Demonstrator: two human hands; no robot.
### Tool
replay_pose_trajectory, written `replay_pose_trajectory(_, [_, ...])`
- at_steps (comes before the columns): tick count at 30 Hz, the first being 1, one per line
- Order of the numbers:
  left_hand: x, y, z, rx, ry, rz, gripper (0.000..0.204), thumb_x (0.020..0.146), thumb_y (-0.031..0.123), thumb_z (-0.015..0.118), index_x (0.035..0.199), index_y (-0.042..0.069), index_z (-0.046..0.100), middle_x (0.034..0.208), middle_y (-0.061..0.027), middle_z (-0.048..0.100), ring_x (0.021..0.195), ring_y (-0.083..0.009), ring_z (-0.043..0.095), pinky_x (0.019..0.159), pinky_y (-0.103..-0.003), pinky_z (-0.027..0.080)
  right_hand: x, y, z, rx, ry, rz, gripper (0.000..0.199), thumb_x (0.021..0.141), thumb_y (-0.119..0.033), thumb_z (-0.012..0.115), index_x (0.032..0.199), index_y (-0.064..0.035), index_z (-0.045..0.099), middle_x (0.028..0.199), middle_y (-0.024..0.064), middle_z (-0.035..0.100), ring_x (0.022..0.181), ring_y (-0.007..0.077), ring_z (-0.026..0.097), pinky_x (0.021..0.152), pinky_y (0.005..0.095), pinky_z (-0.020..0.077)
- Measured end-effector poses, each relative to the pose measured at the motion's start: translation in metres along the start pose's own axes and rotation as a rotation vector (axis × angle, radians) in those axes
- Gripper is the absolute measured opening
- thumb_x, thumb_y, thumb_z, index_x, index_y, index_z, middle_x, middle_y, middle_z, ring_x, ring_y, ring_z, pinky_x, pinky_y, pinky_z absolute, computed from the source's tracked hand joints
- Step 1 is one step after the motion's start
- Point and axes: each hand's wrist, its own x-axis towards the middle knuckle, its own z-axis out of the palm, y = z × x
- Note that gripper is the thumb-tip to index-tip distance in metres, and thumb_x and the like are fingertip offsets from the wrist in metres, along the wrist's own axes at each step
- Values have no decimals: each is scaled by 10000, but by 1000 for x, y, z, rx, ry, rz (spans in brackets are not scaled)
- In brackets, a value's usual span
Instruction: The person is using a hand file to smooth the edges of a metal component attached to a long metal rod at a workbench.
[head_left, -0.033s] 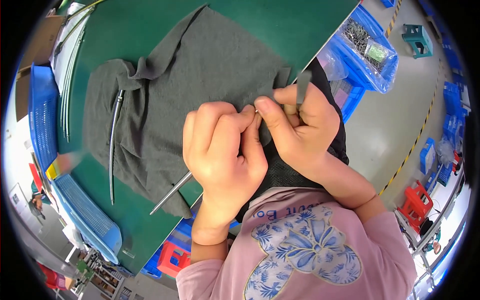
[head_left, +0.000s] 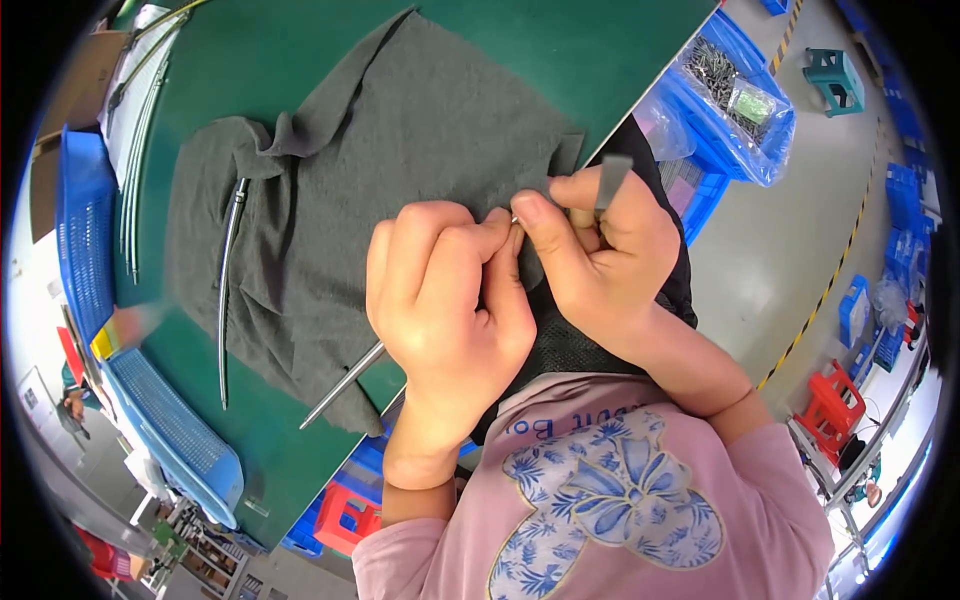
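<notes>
My left hand point(head_left: 440, 290) is closed around a slim silver metal rod point(head_left: 342, 386), whose far end slants out below the fist over the green table. Its thumb and index finger pinch together close to my right thumb, where a tiny shiny tip shows between them. My right hand point(head_left: 605, 260) is closed too, with the thumb against that tip. A flat dark grey strip point(head_left: 612, 185) sticks up from its curled fingers. Under both hands spreads a dark grey cloth point(head_left: 420, 110). Another silver rod point(head_left: 226, 300) lies on the cloth's left side, one end by a fold.
The green table point(head_left: 560, 50) carries blue plastic baskets point(head_left: 85, 230) and long thin rods point(head_left: 135, 190) along its left. On the right a blue bin point(head_left: 770, 150) holds many small metal parts in a plastic bag. A red stool point(head_left: 830, 410) stands on the floor.
The grey strip in my right hand has tipped slightly to the right. My left hand and both rods look the same.
</notes>
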Motion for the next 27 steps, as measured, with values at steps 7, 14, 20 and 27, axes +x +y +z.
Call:
replay_pose_trajectory(7, [2,-3,1,6,20,68,186,649,-62,721,761,41,614,748,-66,544,640,-242,489,552,-335,394,5,3,-8,239,218,197,220,847,-40,704,729,-49,518,532,-55,463,470,-6,404,421,180,301])
replay_pose_trajectory(14, [3,-3,4,15,3,67,192,647,-55,719,771,43,610,754,-72,536,652,-252,506,559,-343,403,-1,14,-13,24,229,168,150,789,-51,748,810,-51,600,572,-82,397,508,10,335,464,199,259])
replay_pose_trajectory(20, [7,3,-11,16,-119,0,183,683,-44,686,814,27,580,787,-104,526,677,-280,511,593,-377,416,-15,63,-72,245,267,581,317,813,-15,702,1104,-5,577,624,-94,378,525,7,324,481,192,224])
replay_pose_trajectory(27, [17,50,-106,99,355,-123,148,859,146,594,889,1,598,843,-98,561,754,-181,550,636,-274,447,-27,39,-62,616,-73,646,109,866,-9,590,966,-40,620,725,-46,543,518,-4,362,450,179,232])
